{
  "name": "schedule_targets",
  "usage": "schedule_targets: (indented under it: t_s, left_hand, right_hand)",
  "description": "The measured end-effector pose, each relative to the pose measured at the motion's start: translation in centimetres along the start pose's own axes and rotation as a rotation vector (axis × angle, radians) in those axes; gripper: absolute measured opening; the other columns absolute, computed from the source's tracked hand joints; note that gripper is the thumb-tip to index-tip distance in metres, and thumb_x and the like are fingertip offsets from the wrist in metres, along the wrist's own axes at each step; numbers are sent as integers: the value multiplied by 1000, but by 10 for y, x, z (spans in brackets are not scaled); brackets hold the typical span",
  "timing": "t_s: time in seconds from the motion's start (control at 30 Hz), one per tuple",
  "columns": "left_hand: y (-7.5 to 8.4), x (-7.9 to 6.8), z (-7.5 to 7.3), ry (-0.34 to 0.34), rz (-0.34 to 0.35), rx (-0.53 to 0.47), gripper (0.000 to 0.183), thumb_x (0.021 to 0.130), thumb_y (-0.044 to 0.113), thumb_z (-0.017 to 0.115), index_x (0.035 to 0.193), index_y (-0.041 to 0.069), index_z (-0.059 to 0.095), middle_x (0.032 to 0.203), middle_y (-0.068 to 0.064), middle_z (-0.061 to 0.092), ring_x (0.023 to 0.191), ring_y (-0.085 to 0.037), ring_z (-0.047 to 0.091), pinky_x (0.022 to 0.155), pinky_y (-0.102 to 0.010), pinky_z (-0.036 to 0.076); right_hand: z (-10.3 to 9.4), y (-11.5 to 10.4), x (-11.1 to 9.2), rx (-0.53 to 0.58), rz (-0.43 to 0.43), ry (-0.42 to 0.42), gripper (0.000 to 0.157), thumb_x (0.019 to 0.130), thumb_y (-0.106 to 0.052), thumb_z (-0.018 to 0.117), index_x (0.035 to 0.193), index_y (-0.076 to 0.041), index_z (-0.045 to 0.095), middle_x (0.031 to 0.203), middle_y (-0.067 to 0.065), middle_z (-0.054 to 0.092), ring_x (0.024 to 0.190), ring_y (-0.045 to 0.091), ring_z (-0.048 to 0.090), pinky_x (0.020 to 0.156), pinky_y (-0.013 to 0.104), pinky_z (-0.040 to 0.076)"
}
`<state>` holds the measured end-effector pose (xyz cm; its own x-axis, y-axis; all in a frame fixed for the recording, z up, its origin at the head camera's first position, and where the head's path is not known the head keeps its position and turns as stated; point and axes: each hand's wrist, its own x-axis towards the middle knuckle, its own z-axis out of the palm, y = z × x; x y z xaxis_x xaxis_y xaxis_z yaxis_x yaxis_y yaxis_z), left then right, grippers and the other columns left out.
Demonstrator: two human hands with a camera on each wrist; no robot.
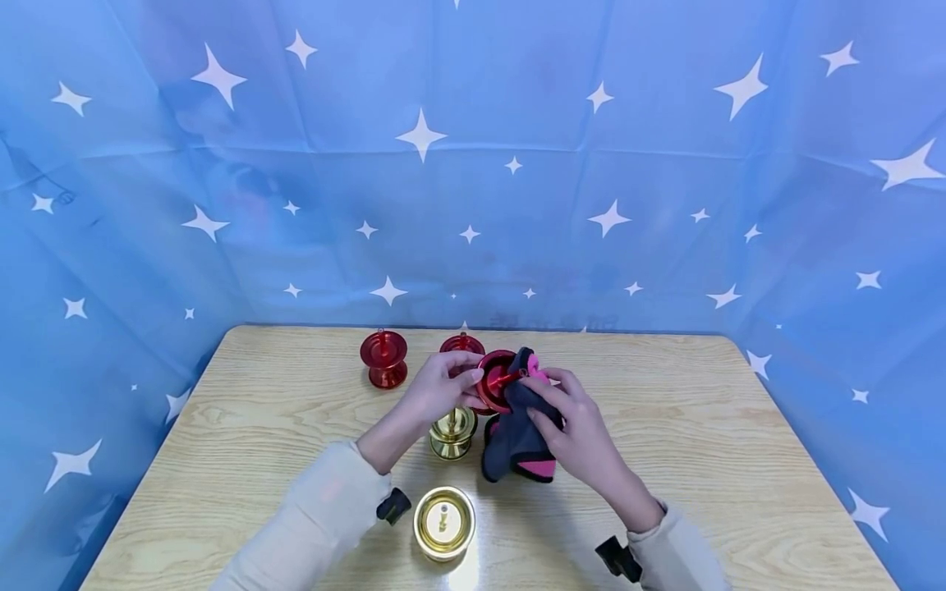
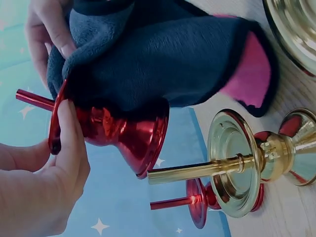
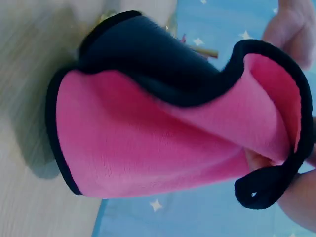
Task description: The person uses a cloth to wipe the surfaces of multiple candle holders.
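Currently the red candle holder [image 1: 495,382] is tilted above the desk [image 1: 739,476], toward its far edge, its stem [image 2: 34,98] slanting toward the right hand [image 1: 580,427]; the left hand [image 1: 442,390], nearer, pinches its rim [image 2: 56,111], while the right's bent fingers grip the dark-and-pink cloth [image 1: 519,435] against it.

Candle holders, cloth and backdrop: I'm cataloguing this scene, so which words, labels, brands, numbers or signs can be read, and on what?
No text can be read.
Star-patterned backdrop: faint lettering-like marks low down, illegible.
Held red candle holder and nearby gold candle holder: raised marks on their bodies, too unclear to read.
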<state>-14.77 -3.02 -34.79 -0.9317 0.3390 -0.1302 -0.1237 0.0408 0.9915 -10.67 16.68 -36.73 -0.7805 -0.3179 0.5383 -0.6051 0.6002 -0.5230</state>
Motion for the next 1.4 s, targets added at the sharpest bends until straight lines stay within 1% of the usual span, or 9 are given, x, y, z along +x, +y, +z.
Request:
schedule_targets:
  t_s: [0.13, 0.43, 0.53, 0.77, 0.93, 1.03, 1.13, 1.3, 1.4]
  left_hand:
    - [0, -1, -1, -15, 0, 13, 31, 93, -3, 46, 123, -11, 48, 100, -23, 58, 61, -14, 60, 66, -32, 55]
    - [2, 2, -3, -180, -4, 150, 29, 94, 0, 45, 122, -8, 52, 101, -19, 60, 74, -23, 64, 72, -40, 53]
    - [3, 2, -2, -148, -10, 152, 30, 95, 0, 44, 123, -8, 51, 101, -19, 60, 74, -23, 64, 71, -36, 54]
    - [-1, 3, 0, -49, 11, 111, 32, 95, -1, 43, 125, -9, 47, 101, -21, 58, 71, -20, 62, 69, -33, 54]
    - [2, 2, 1, -49, -5, 67, 32, 93, 3, 51, 122, -8, 48, 103, -21, 58, 83, -28, 64, 77, -36, 52]
    - [3, 1, 2, -38, -15, 64, 36, 86, 0, 60, 120, -6, 49, 104, -18, 58, 88, -26, 62, 81, -39, 51]
    - [1, -1, 3, -45, 7, 27, 40, 84, -7, 60, 122, -5, 48, 104, -18, 55, 87, -25, 60, 81, -41, 51]
    - [-1, -1, 4, -76, 23, -94, 41, 88, -11, 50, 127, -5, 44, 94, -15, 46, 76, -18, 56, 77, -40, 52]
    - [0, -1, 1, -118, 10, -117, 41, 90, -11, 46, 130, -4, 42, 92, -13, 43, 73, -17, 55, 76, -41, 52]
  right_hand:
    - [1, -2, -3, 7, 11, -10, 39, 72, 12, 69, 107, -2, 66, 111, 19, 53, 91, 28, 58, 67, 37, 51]
    - [-10, 7, 9, 32, -70, -27, 44, 67, 26, 60, 97, -5, 71, 112, 15, 55, 86, 22, 57, 66, 34, 51]
    - [-10, 8, 8, 38, -54, -18, 41, 69, 22, 63, 98, -5, 70, 110, 15, 56, 90, 24, 58, 68, 36, 51]
    - [-6, 2, 0, 124, 92, -52, 40, 70, 10, 72, 107, -3, 64, 105, 13, 54, 84, 24, 57, 57, 25, 51]
    - [-6, 1, 0, 167, 184, -34, 38, 71, 10, 71, 107, -1, 63, 104, 13, 53, 91, 29, 57, 64, 33, 55]
    - [-6, 1, 1, 171, 238, -1, 37, 72, 9, 72, 106, -2, 64, 104, 12, 53, 92, 28, 57, 67, 39, 55]
    - [-4, 0, 1, 178, 275, 28, 36, 72, 7, 72, 106, -3, 64, 105, 11, 53, 92, 26, 56, 69, 42, 54]
    - [0, -1, -2, 184, 261, 49, 36, 72, 6, 73, 106, 0, 64, 106, 12, 53, 91, 25, 55, 69, 40, 54]
    - [-1, 0, -2, 160, 195, 63, 36, 70, 10, 73, 104, -2, 65, 107, 13, 53, 88, 24, 57, 64, 32, 54]
